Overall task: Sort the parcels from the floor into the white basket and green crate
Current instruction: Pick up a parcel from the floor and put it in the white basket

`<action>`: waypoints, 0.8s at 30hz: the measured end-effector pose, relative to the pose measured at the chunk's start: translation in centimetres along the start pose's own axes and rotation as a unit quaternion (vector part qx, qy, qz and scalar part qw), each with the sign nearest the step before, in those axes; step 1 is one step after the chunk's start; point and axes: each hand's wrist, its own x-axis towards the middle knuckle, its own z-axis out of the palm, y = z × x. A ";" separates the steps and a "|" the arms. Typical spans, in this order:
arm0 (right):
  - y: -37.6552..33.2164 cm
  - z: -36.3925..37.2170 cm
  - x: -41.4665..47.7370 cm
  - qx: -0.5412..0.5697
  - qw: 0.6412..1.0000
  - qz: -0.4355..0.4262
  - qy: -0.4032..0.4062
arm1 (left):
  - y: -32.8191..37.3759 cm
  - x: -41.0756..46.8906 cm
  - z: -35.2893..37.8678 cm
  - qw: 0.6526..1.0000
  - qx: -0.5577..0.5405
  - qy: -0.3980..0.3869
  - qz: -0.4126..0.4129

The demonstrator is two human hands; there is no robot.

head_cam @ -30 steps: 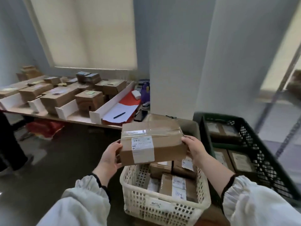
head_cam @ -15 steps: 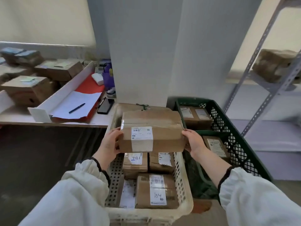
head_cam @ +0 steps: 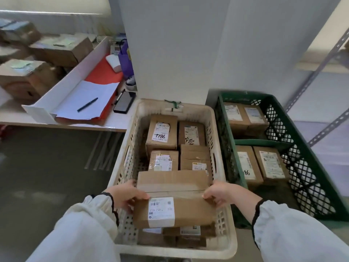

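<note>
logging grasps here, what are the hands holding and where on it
A brown cardboard parcel with a white label, gripped at both short ends: left hand on its left end, right hand on its right end.

lower centre: held parcel (head_cam: 172,199) covers most of the parcels beneath (head_cam: 188,236) in white basket (head_cam: 224,242) | left hand (head_cam: 124,195) partly out of sight under its side | label (head_cam: 161,210) small print unreadable | upper left: cardboard boxes (head_cam: 22,76) blurred, cut by frame edge | right edge: metal rack (head_cam: 321,59) blurred, cropped | green crate (head_cam: 311,176): handwritten number on crate parcel (head_cam: 245,163) partly behind wall
</note>
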 end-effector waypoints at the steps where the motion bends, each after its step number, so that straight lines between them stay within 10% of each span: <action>1: 0.1 0.3 0.3 -0.037 0.999 0.015 -0.014 | -0.2 0.1 0.1 0.999 0.030 -0.029 -0.014; 12: 1.9 3.6 2.5 -0.087 0.986 0.138 -0.048 | -1.8 3.6 2.3 0.986 0.151 -0.062 -0.026; 24: 2.4 4.8 2.9 -0.221 0.966 0.082 0.110 | -1.4 5.1 3.1 0.973 0.222 -0.067 0.020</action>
